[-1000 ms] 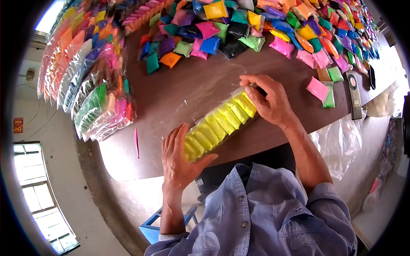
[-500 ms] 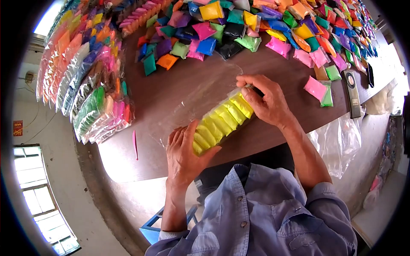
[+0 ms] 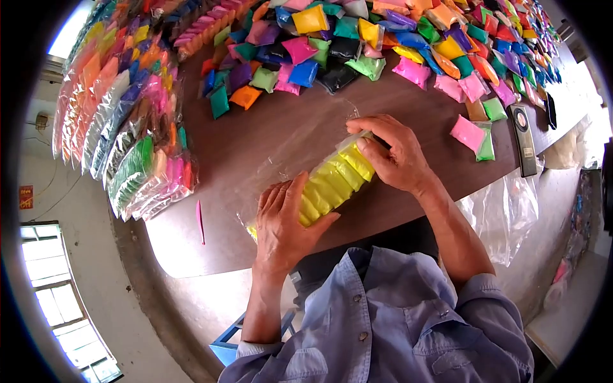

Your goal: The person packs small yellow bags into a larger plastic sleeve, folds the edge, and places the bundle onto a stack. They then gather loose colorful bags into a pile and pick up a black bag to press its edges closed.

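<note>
A row of several yellow packets [image 3: 333, 184] lies slantwise in a clear plastic bag, low over the table's near side. Around the row's lower left part, my left hand [image 3: 284, 220] is closed, fingers on the far side and thumb on the near side. A bit of yellow shows beyond its fingers. At the upper right end, my right hand [image 3: 397, 156] grips the row, with its thumb and fingers bent over the last packet. Loose clear film spreads on the table beyond the packets.
Colourful packets [image 3: 300, 48] are heaped across the back of the brown table [image 3: 281, 137]. Filled clear bags [image 3: 131, 121] stand at left, near a thin pink tool [image 3: 200, 222]. A dark oblong device [image 3: 523, 140] lies right, above a clear plastic bag [image 3: 501, 217] hanging off the edge.
My left hand has moved up and right along the yellow row, and some yellow now shows to its left. The right hand still grips the upper end, slightly further left.
</note>
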`<state>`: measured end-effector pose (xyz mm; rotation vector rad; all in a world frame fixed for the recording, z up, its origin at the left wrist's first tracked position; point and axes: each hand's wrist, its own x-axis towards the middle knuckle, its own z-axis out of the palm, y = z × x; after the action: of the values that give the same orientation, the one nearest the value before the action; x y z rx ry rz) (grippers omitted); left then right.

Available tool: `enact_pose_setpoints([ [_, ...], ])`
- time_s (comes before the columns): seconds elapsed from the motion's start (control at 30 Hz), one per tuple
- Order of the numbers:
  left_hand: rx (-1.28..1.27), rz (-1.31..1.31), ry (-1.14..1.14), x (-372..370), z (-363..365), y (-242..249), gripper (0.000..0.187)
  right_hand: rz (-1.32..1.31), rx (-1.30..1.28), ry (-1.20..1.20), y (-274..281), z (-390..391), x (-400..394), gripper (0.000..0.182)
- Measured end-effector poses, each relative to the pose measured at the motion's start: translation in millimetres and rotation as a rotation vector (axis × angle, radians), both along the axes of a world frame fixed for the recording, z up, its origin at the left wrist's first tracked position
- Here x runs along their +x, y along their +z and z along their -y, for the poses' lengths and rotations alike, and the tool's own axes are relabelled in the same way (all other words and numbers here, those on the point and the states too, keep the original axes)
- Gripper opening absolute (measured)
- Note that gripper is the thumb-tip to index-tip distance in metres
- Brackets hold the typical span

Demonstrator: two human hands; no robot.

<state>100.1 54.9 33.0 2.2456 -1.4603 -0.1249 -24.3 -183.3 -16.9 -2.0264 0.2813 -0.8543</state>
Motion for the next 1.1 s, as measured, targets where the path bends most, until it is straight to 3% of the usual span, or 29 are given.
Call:
enact_pose_setpoints([
  [0.57,-0.017,-0.009,0.01,-13,33,9,0.087,0.032,-0.037,-0.012,-2,1,3,0.029],
  [0.77,-0.132,-0.003,0.008,-18,58,5,0.085,0.044,0.002,-0.005,-3,1,1,0.027],
  [0.93,-0.029,-0.097,-0.009,-17,64,3,0.08,0.03,0.042,0.013,3,1,-2,0.025],
  [1.0,-0.107,-0.053,0.008,-19,67,9,0.078,-0.029,0.168,-0.01,11,0,-4,0.026],
  [1.1,-0.213,-0.032,0.018,-22,74,12,0.073,0.003,0.161,-0.002,10,1,-2,0.026],
])
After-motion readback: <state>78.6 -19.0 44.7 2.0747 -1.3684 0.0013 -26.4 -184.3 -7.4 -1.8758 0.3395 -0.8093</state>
